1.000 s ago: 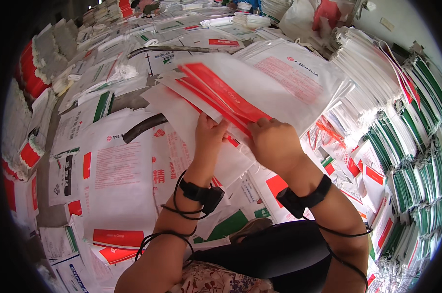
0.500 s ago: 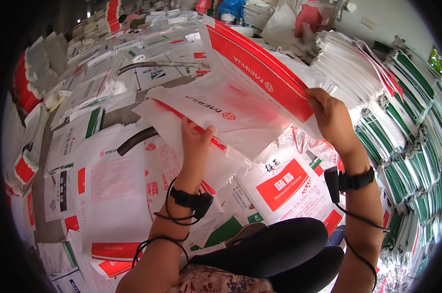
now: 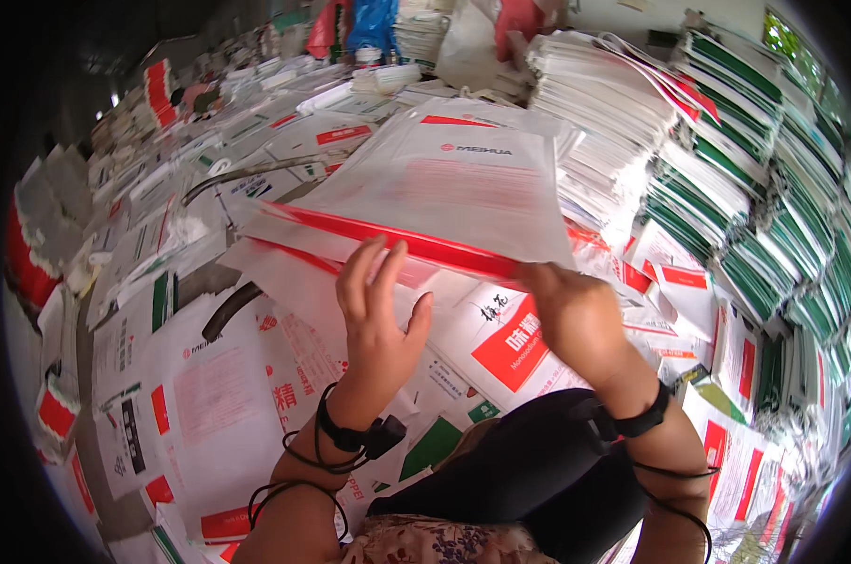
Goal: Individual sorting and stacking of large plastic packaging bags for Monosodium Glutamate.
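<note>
A flat white woven sack (image 3: 472, 193) with red print and a red band along its near edge slopes away in front of me. My right hand (image 3: 580, 324), slightly blurred, is closed on the near right corner of that edge. Just under the red band, my left hand (image 3: 376, 315) has its fingers raised and thumb apart; whether the fingertips touch the sack I cannot tell. More white sack layers lie beneath, to the left. Below my hands is another flat sack (image 3: 500, 343) with a red panel, partly hidden by my right hand.
Stacks of folded sacks with green stripes (image 3: 707, 188) rise on the right, beside a tall white pile (image 3: 599, 113). Flat sacks (image 3: 214, 376) cover the floor at left. A dark curved tube (image 3: 230, 312) lies among them. Blue and red bags (image 3: 374, 26) stand at the back.
The sack's raised red edge has swung down toward me, and the sack now lies flatter. My right hand came lower and left with it; my left hand's fingers have spread. The view shifted too.
</note>
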Tool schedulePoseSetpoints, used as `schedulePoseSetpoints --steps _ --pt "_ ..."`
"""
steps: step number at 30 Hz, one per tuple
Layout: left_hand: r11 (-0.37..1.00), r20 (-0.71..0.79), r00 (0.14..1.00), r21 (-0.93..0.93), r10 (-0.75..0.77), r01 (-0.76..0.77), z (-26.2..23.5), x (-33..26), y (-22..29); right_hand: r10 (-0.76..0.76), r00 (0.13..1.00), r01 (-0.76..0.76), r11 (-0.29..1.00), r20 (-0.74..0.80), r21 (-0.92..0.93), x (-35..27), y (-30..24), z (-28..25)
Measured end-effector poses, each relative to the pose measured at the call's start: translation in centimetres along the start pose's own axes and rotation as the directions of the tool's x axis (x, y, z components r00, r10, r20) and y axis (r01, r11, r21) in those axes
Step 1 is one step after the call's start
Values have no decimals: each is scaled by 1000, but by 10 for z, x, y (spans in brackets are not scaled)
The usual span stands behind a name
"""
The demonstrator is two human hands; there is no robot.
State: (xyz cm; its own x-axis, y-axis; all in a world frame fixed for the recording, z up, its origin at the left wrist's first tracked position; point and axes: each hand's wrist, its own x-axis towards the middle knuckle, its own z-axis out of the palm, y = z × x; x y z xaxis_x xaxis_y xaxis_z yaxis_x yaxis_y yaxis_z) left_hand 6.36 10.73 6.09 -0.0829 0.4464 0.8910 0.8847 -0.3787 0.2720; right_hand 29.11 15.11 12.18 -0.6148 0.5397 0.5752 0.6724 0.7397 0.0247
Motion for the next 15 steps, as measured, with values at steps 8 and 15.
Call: schedulePoseSetpoints --steps 8,15 --pt "982 308 934 -4 183 -191 -30 18 -12 -42 995 -10 863 92 505 7 -48 -8" --pt "973 136 963 -13 231 -231 -72 11 -78 863 477 -661 229 165 714 -7 114 99"
